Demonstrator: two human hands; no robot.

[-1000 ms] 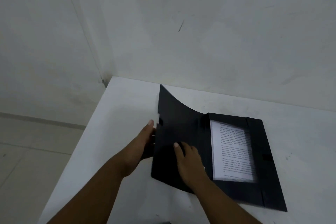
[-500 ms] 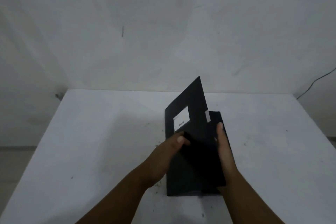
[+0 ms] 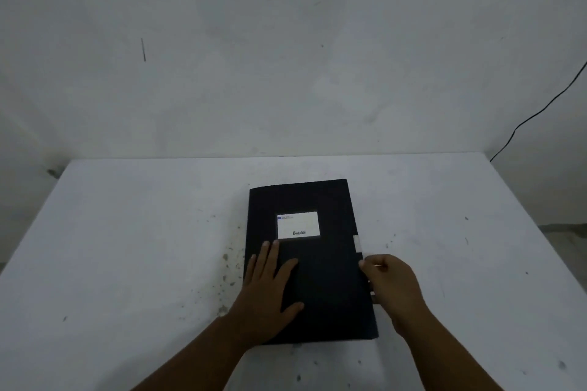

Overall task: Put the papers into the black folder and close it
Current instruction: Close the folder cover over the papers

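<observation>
**Folder Shut, Tab Not Yet Secured**

The black folder [image 3: 309, 263] is lying flat and closed at the middle of the white table [image 3: 127, 247], its white label [image 3: 298, 225] facing up toward twelve o'clock. No papers are showing (presumably they are sitting inside, though the cover is hiding them). The left hand [image 3: 270, 292] is pressing palm-down on the cover at about seven o'clock, its grip spread flat and holding nothing. The right hand [image 3: 392, 287] is working at the folder's three o'clock edge, fingers curled together near a pale tab [image 3: 357, 243]; whether they are pinching anything, I cannot tell.

The risk from here is the cover springing back up if the left hand is lifting before the edge closure is catching. A sideways tug from the right hand could also be sliding the folder across the table, or creasing hidden pages against the edge.
</observation>
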